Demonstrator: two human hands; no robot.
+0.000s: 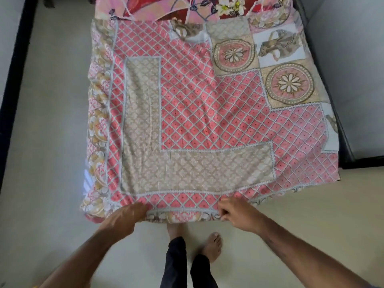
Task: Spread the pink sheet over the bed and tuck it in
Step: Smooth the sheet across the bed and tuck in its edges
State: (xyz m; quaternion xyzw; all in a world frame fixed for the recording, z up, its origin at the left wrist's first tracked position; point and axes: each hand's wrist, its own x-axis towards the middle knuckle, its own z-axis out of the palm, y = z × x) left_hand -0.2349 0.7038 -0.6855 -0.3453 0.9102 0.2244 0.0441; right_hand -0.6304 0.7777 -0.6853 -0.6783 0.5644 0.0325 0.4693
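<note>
Pink sheet (197, 113) lies spread over most of the bed, its near hem hanging over the foot edge, where both hands meet it. The left hand (124, 215) is blurred; its fingers lie on the hem near the left corner, and I cannot tell whether they pinch the cloth or only press on it. The right hand (234, 213) has its fingers curled round a fold of the same hem, further to the right. At the far end a strip of red flowered bedding (187, 7) shows past the sheet's edge, and a small flap (187, 31) there is turned over on itself. The right side runs at a slant, so the sheet looks skewed on the bed, with the dark bed frame (340, 129) showing along that side. The main risk, as I judge it, is a strong pull toward the foot: it would drag the far edge further down and bare more of the flowered bedding. Pulling harder with one hand would worsen the skew and leave too little overhang on one side to tuck. Creases across the middle could be trapped if the tuck starts before smoothing. Bare feet (212, 246) stand just under the hanging hem, so stepping on it could tug it loose.
</note>
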